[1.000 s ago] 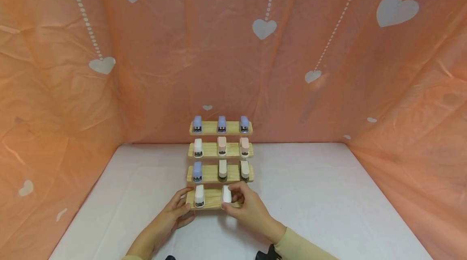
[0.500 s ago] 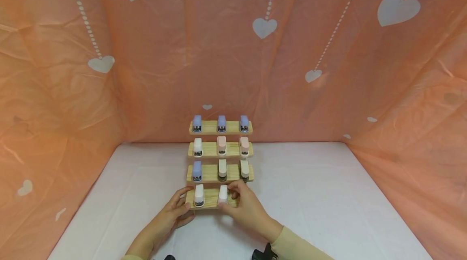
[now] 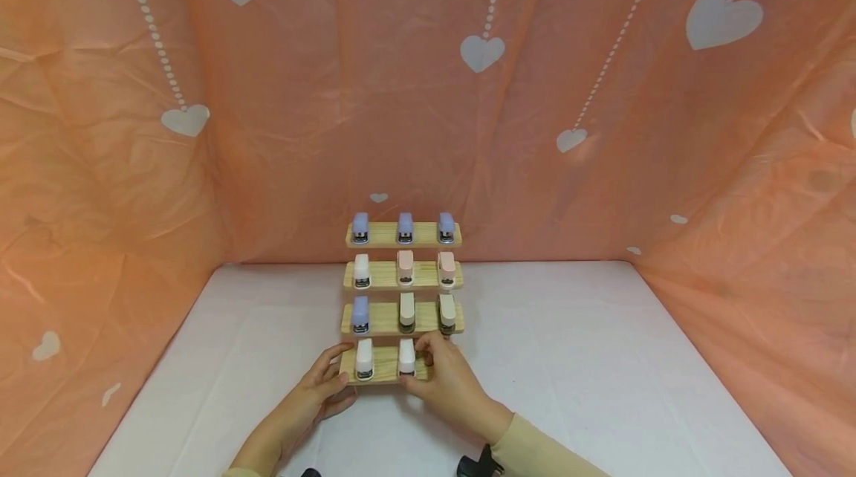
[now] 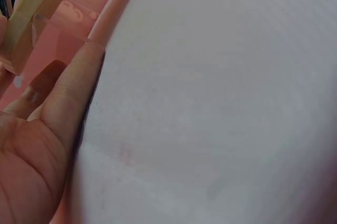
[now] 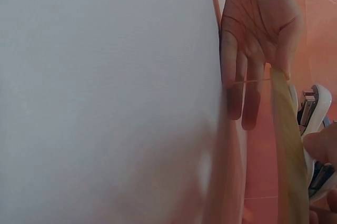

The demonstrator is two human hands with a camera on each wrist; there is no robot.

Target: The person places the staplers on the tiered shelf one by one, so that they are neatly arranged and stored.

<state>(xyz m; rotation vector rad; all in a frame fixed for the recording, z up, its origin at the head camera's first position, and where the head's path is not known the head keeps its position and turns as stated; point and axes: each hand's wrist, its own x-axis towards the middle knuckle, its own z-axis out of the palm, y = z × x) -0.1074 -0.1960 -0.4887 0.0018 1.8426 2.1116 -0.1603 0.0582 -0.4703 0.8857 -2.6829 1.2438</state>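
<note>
A tiered wooden display rack bears mini staplers in rows. My left hand [image 3: 319, 388] grips the left end of its lowest shelf [image 3: 386, 365], thumb at the front; in the right wrist view several fingers of that left hand [image 5: 258, 21] stretch below the board. Beside it a white mini stapler [image 3: 364, 359] stands on this shelf. My right hand [image 3: 458, 388] pinches a second white mini stapler [image 3: 406, 355] at mid-shelf, thumb at its front and index finger at its right side. The right hand covers the shelf's right end.
Higher shelves carry lilac staplers [image 3: 405, 228], pink staplers [image 3: 405, 266] and cream staplers [image 3: 407, 311], plus one white and one lilac at the left. A white cloth [image 3: 568, 358] covers the table. Orange curtains [image 3: 414, 105] with hearts enclose it. A black object [image 3: 480, 464] shows at the bottom edge.
The right hand has shifted slightly left with the white mini stapler, which turned from slanted to facing front. The left hand has kept its place on the shelf end.
</note>
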